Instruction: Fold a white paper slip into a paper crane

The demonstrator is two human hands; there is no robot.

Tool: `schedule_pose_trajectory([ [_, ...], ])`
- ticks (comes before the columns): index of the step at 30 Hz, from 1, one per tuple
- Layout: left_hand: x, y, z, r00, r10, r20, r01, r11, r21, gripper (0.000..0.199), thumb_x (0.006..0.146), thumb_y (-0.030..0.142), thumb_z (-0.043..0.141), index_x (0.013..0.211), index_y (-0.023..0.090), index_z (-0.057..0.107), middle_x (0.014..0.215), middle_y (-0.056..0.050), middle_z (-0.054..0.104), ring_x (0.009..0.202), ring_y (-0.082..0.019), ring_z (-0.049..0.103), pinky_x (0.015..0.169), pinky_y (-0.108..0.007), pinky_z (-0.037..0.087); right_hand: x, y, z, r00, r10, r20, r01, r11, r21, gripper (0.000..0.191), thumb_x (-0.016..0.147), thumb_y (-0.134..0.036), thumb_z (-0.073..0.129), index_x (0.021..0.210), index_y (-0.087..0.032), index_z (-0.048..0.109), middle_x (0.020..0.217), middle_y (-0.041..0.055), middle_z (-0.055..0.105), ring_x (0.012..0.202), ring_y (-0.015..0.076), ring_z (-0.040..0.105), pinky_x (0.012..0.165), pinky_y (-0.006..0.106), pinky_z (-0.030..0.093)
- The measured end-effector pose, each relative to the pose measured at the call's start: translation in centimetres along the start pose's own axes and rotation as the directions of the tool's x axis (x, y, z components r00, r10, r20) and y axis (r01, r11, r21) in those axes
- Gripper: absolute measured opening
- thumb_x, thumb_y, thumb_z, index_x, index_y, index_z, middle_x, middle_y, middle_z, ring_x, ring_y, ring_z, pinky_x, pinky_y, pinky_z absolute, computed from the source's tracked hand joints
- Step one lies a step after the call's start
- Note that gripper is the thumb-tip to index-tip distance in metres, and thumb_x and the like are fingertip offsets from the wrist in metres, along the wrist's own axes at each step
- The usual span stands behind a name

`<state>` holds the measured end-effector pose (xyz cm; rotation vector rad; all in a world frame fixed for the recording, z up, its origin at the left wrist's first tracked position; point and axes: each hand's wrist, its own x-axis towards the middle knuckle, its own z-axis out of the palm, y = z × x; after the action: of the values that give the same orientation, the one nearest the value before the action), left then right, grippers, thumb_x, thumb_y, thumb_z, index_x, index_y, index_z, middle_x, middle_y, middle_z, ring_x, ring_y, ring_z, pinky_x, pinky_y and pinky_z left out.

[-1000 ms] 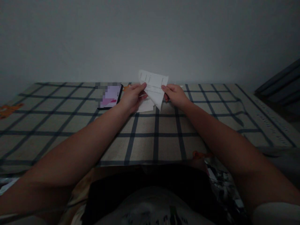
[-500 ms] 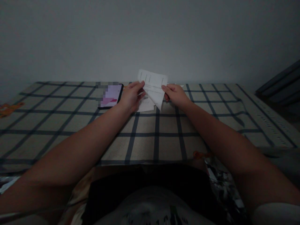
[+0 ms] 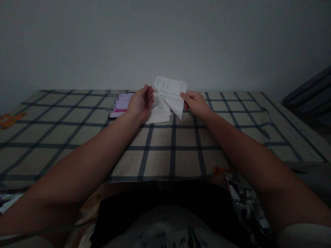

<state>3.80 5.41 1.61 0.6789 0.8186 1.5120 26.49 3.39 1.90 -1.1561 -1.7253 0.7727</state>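
Note:
Between thumb and fingers, my right hand (image 3: 195,103) grips the right edge of a creased white printed sheet of paper (image 3: 172,89). The sheet is raised and tilted above the table, with a corner folded down. Just left of it, my left hand (image 3: 141,103) is open, palm turned toward the sheet and fingers loosely curled, apart from the paper. Below the raised sheet lie several printed papers (image 3: 161,115), partly covered by my left hand and the sheet.
A phone with a lit purplish screen (image 3: 121,103) lies left of my left hand, partly hidden by it. A checked cloth (image 3: 160,162) covers the table, which meets a plain wall (image 3: 165,41). Dark slatted furniture (image 3: 310,89) stands at the right.
My left hand has let go of the sheet and drawn slightly left, uncovering more of the papers below. My right hand keeps hold of the sheet, which has shifted slightly right.

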Motion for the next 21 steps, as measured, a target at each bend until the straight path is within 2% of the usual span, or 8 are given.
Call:
schedule_pose_trajectory([
  [3, 0.4, 0.7, -0.3, 0.999, -0.014, -0.04, 0.014, 1.0, -0.009, 0.015, 0.097, 0.024, 0.067, 0.084, 0.018, 0.066, 0.072, 0.001, 0.069, 0.056, -0.005, 0.06, 0.053, -0.012, 0.05, 0.2, 0.2, -0.4, 0.998, 0.011, -0.059, -0.01, 1.0, 0.03, 0.051, 0.104, -0.044, 0.057, 0.06, -0.02, 0.049, 0.053, -0.003, 0.05, 0.051, 0.01, 0.046, 0.054, 0.025, 0.036],
  [5, 0.1, 0.6, -0.2, 0.999, -0.048, -0.012, 0.048, 0.998, 0.038, 0.015, 0.096, 0.029, 0.07, 0.086, 0.018, 0.067, 0.073, 0.0, 0.07, 0.056, -0.006, 0.061, 0.054, -0.013, 0.052, 0.3, 0.2, -0.5, 0.996, 0.005, -0.092, -0.002, 0.999, 0.036, 0.052, 0.103, -0.046, 0.057, 0.059, -0.021, 0.047, 0.052, -0.0032, 0.049, 0.05, 0.0103, 0.045, 0.054, 0.026, 0.035],
  [8, -1.1, -0.2, 0.5, 0.981, -0.136, 0.14, 0.109, 0.977, 0.185, 0.027, 0.091, 0.045, 0.076, 0.092, 0.018, 0.072, 0.083, -0.005, 0.076, 0.065, -0.012, 0.069, 0.059, -0.02, 0.058, 0.1, 0.0, -0.3, 0.994, -0.015, -0.108, 0.017, 1.0, 0.012, 0.054, 0.103, -0.05, 0.057, 0.059, -0.021, 0.047, 0.051, -0.003, 0.049, 0.05, 0.0108, 0.044, 0.055, 0.026, 0.034],
  [11, -2.6, -1.2, 1.2, 0.933, -0.22, 0.283, 0.122, 0.937, 0.326, 0.033, 0.084, 0.048, 0.081, 0.098, 0.018, 0.075, 0.093, -0.008, 0.079, 0.08, -0.019, 0.076, 0.07, -0.03, 0.064, -0.2, -0.2, 0.1, 0.993, -0.047, -0.107, 0.044, 0.998, -0.034, 0.055, 0.101, -0.057, 0.056, 0.059, -0.021, 0.049, 0.052, -0.0027, 0.05, 0.051, 0.0114, 0.045, 0.055, 0.027, 0.034],
  [12, -3.0, -1.5, 1.4, 0.916, -0.244, 0.318, 0.123, 0.927, 0.355, 0.033, 0.083, 0.046, 0.083, 0.098, 0.018, 0.075, 0.095, -0.009, 0.079, 0.083, -0.02, 0.076, 0.073, -0.033, 0.064, -0.3, -0.2, 0.3, 0.993, -0.061, -0.101, 0.056, 0.997, -0.048, 0.056, 0.1, -0.059, 0.056, 0.059, -0.021, 0.05, 0.053, -0.0026, 0.051, 0.052, 0.0115, 0.046, 0.055, 0.027, 0.034],
  [15, -3.4, -1.9, 1.4, 0.9, -0.238, 0.365, 0.09, 0.921, 0.379, 0.028, 0.081, 0.038, 0.086, 0.091, 0.014, 0.075, 0.095, -0.012, 0.08, 0.081, -0.02, 0.076, 0.074, -0.032, 0.064, -0.5, -0.4, 0.6, 0.993, -0.091, -0.071, 0.086, 0.994, -0.066, 0.058, 0.099, -0.062, 0.056, 0.059, -0.021, 0.05, 0.053, -0.0022, 0.051, 0.053, 0.0116, 0.047, 0.057, 0.028, 0.034],
  [21, -3.1, -1.7, 1.1, 0.93, -0.177, 0.322, 0.05, 0.929, 0.366, 0.012, 0.082, 0.021, 0.081, 0.087, 0.012, 0.076, 0.094, -0.012, 0.081, 0.078, -0.017, 0.075, 0.074, -0.029, 0.062, -0.6, -0.8, 0.8, 0.994, -0.085, -0.062, 0.082, 0.995, -0.054, 0.058, 0.102, -0.058, 0.054, 0.057, -0.021, 0.048, 0.051, -0.0023, 0.048, 0.053, 0.0123, 0.045, 0.057, 0.027, 0.036],
])
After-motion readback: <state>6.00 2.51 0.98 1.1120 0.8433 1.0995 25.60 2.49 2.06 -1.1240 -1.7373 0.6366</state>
